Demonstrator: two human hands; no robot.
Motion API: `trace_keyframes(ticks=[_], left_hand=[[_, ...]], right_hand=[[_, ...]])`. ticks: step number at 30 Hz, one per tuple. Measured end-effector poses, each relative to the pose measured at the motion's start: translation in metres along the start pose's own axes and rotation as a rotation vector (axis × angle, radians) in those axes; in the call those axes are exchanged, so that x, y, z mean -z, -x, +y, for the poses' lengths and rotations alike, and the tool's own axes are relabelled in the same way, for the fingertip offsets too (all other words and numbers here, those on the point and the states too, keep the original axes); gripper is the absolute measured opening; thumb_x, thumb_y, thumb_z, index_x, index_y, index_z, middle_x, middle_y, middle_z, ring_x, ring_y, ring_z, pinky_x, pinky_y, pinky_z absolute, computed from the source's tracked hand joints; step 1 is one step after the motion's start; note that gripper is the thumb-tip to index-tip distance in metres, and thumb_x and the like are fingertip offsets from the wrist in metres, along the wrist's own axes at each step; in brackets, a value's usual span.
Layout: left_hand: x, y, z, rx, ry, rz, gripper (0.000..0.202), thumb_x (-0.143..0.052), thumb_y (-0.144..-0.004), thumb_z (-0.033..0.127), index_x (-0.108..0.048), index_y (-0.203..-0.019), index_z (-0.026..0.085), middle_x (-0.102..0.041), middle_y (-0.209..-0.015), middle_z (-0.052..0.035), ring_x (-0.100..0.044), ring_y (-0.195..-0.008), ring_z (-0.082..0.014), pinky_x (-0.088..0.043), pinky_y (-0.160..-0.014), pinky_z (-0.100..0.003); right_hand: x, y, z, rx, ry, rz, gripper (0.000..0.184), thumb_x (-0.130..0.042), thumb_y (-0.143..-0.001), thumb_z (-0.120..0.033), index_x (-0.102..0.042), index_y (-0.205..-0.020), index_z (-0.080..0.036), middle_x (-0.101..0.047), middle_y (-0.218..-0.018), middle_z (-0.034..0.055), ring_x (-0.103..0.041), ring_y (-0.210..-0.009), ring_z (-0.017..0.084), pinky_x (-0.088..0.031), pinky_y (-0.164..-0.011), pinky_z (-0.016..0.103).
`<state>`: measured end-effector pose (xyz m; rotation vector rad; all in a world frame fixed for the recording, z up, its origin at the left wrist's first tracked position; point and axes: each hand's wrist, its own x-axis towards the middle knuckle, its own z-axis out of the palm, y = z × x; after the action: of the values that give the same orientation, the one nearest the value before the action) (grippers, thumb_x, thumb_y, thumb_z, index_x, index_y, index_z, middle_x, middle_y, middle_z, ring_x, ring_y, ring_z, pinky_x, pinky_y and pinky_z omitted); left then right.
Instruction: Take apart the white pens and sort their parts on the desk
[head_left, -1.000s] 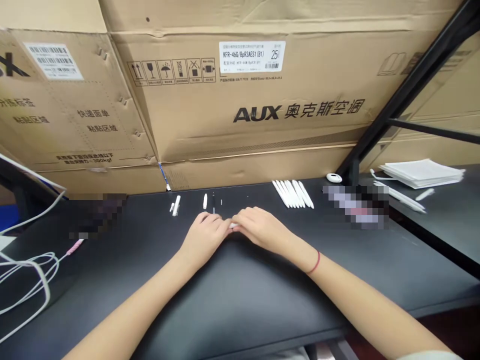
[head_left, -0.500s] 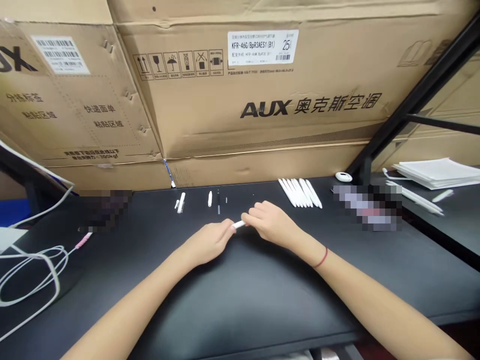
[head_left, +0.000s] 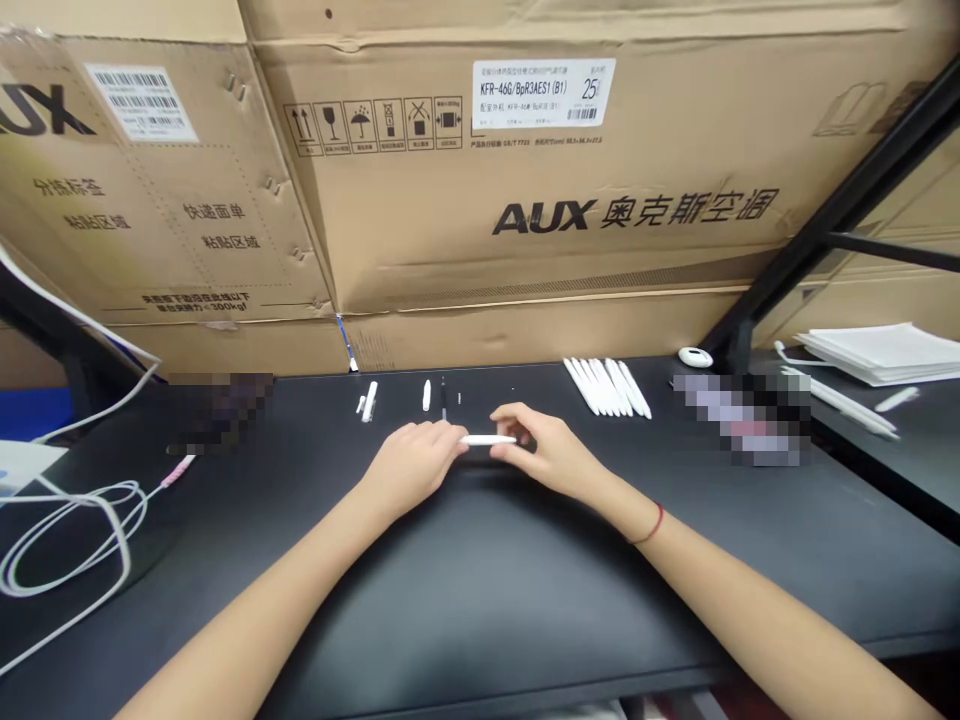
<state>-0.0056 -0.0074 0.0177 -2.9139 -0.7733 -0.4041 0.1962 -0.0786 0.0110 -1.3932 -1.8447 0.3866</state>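
Along the lower left of the black tabletop, a coiled white cable runs up to a pink connector, and just beyond it sits a pixelated blurred patch whose contents cannot be made out. Along the far edge, left of centre, lie a few small white parts, a short white piece and a thin dark rod, all well above the hands. At centre, the left hand rests with its fingers curled, their tips at the left end of a white stylus-shaped stick. The stick lies level between the two hands, its right part reaching in among the thumb and fingers of the right hand. The hands are close together but not clasped, and how firmly either grips the stick cannot be told. Further right, a row of white sticks lies fanned on the table, near a small round white object and a second blurred patch. At the far right, a stack of white paper sits on a separate black surface, and cardboard boxes line the back.
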Motion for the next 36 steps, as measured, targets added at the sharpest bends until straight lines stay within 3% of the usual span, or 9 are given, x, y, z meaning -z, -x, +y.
trace_keyframes(ticks=[3,7,12,16,21,27,32,36], left_hand=[[0.000,0.001,0.001,-0.014,-0.036,0.025,0.036,-0.025,-0.099,0.029,-0.058,-0.097,0.017,-0.065,-0.081,-0.0042,-0.062,-0.072,-0.0175,-0.043,-0.065,-0.027],[0.002,0.001,0.004,0.058,0.021,0.005,0.036,-0.025,-0.099,0.030,-0.058,-0.099,0.017,-0.065,-0.083,-0.0038,-0.062,-0.070,-0.0149,-0.041,-0.059,-0.024],[0.007,0.000,0.009,0.127,0.104,-0.041,0.032,-0.030,-0.096,0.032,-0.059,-0.095,0.018,-0.065,-0.084,-0.0035,-0.060,-0.069,-0.0149,-0.038,-0.057,-0.023],[0.009,-0.002,0.012,0.211,0.303,-0.097,0.028,-0.035,-0.094,0.037,-0.058,-0.092,0.020,-0.062,-0.079,-0.0006,-0.057,-0.064,-0.0139,-0.036,-0.056,-0.023],[0.009,-0.002,0.013,0.256,0.457,-0.093,0.028,-0.038,-0.091,0.040,-0.057,-0.085,0.021,-0.058,-0.072,0.0013,-0.052,-0.062,-0.0139,-0.035,-0.057,-0.024],[0.011,-0.002,0.015,0.319,0.737,-0.119,0.030,-0.037,-0.091,0.043,-0.058,-0.094,0.022,-0.050,-0.062,0.0052,-0.046,-0.057,-0.0122,-0.034,-0.058,-0.023],[0.011,-0.003,0.021,0.361,0.948,-0.099,0.030,-0.038,-0.091,0.045,-0.057,-0.089,0.021,-0.048,-0.062,0.0051,-0.044,-0.057,-0.0109,-0.036,-0.058,-0.023],[0.008,-0.003,0.027,0.376,1.137,-0.088,0.029,-0.035,-0.092,0.042,-0.053,-0.093,0.020,-0.047,-0.066,0.0044,-0.043,-0.053,-0.0090,-0.038,-0.056,-0.023]], right_hand=[[0.001,0.000,-0.001,-0.073,-0.017,-0.009,0.024,-0.045,-0.092,-0.030,-0.053,-0.071,-0.021,-0.060,-0.064,-0.0008,-0.054,-0.058,0.013,-0.044,-0.059,0.026],[-0.001,0.000,-0.003,0.064,-0.017,0.119,0.009,-0.057,-0.085,-0.029,-0.056,-0.082,-0.021,-0.063,-0.084,0.0034,-0.057,-0.072,0.015,-0.047,-0.065,0.028],[0.000,0.001,-0.004,-0.041,-0.019,0.039,0.018,-0.049,-0.090,-0.031,-0.056,-0.076,-0.021,-0.062,-0.072,0.0006,-0.055,-0.063,0.014,-0.046,-0.061,0.028],[0.000,0.001,-0.006,0.056,-0.113,0.110,0.008,-0.057,-0.084,-0.029,-0.055,-0.082,-0.021,-0.062,-0.084,0.0027,-0.058,-0.073,0.015,-0.049,-0.069,0.029],[-0.001,0.002,-0.007,-0.105,-0.173,0.049,0.015,-0.054,-0.086,-0.034,-0.057,-0.080,-0.021,-0.061,-0.075,0.0002,-0.056,-0.064,0.014,-0.048,-0.063,0.029],[-0.001,0.000,-0.004,-0.021,-0.422,0.154,0.010,-0.059,-0.084,-0.032,-0.056,-0.084,-0.022,-0.058,-0.089,0.0028,-0.059,-0.082,0.015,-0.052,-0.076,0.032],[0.003,-0.006,-0.008,-0.062,-0.650,0.229,0.031,-0.068,-0.078,-0.038,-0.049,-0.100,-0.026,-0.060,-0.090,0.0011,-0.062,-0.083,0.015,-0.055,-0.080,0.035],[0.010,-0.013,-0.017,-0.043,-0.663,0.300,0.033,-0.067,-0.079,-0.041,-0.046,-0.101,-0.027,-0.058,-0.093,0.0005,-0.064,-0.078,0.014,-0.058,-0.073,0.033]])
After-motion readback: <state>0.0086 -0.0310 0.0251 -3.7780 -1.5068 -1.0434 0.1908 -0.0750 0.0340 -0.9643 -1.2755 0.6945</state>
